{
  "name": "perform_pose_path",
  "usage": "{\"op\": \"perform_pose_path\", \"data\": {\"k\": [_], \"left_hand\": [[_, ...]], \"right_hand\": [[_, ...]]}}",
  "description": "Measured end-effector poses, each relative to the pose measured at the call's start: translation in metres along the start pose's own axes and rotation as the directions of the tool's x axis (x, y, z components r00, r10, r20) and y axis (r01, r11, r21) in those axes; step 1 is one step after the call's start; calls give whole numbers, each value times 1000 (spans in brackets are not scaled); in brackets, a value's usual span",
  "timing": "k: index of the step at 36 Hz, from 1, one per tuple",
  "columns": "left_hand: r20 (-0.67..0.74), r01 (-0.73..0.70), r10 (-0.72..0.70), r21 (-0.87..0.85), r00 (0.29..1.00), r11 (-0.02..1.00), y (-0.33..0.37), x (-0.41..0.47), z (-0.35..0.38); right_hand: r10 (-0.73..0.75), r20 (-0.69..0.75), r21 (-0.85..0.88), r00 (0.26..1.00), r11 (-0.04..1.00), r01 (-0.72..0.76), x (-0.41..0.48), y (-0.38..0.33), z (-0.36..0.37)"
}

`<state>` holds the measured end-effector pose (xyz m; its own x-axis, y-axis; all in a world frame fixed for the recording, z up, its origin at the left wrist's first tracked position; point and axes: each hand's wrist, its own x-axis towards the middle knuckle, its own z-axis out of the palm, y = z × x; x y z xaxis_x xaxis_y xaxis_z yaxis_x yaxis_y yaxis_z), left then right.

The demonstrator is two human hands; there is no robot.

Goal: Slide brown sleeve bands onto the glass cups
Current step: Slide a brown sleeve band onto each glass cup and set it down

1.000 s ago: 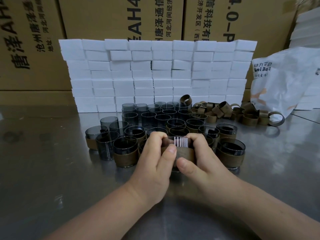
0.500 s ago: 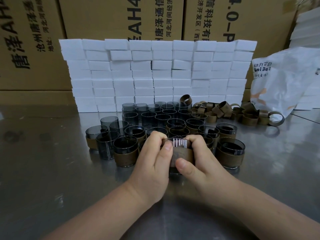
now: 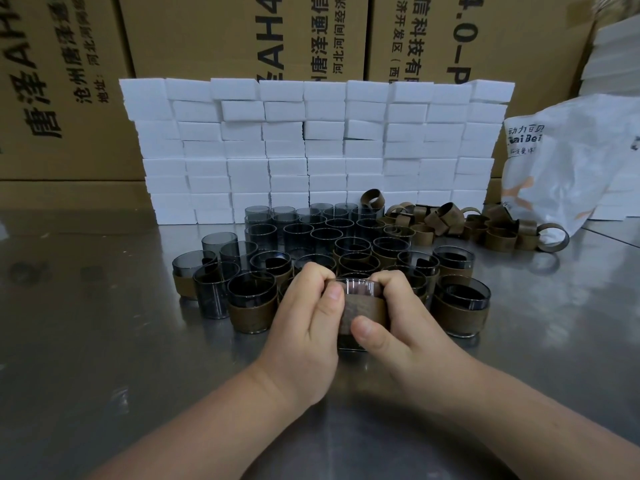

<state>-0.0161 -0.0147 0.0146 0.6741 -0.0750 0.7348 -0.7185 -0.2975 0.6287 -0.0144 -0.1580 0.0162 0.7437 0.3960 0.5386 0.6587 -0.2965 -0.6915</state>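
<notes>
My fingers [image 3: 313, 277] wrap both sides of the glass cup [image 3: 358, 289], hiding its walls and much of the brown band [image 3: 363, 308]. My 2 forearms [image 3: 207, 427] run off the bottom edge. The cardboard boxes [image 3: 225, 36] are cut off at the top, the white bag [image 3: 571, 161] at the right. The rear cups [image 3: 311, 216] overlap too much to count.

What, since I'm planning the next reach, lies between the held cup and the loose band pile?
Head view: already sleeved cups stand between the held cup and the loose band pile.
</notes>
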Motion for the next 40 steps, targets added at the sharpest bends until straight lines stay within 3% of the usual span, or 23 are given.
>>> {"op": "perform_pose_path", "data": {"k": [11,19,25,40], "left_hand": [[-32,-25,26,18,999,1000,-1,0,1],[-137,-150,175,175,975,973,-7,0,-1],[-188,-83,105,124,977,989,-17,2,0],[-146,-97,113,107,983,989,-21,3,-2]], "right_hand": [[-5,-20,-47,1000,999,4,1,-7,-1],[-85,-75,-156,994,985,73,4,-10,-1],[-60,-67,-157,996,986,49,4,-8,2],[-88,-79,-279,993,958,63,5,-5,4]]}}
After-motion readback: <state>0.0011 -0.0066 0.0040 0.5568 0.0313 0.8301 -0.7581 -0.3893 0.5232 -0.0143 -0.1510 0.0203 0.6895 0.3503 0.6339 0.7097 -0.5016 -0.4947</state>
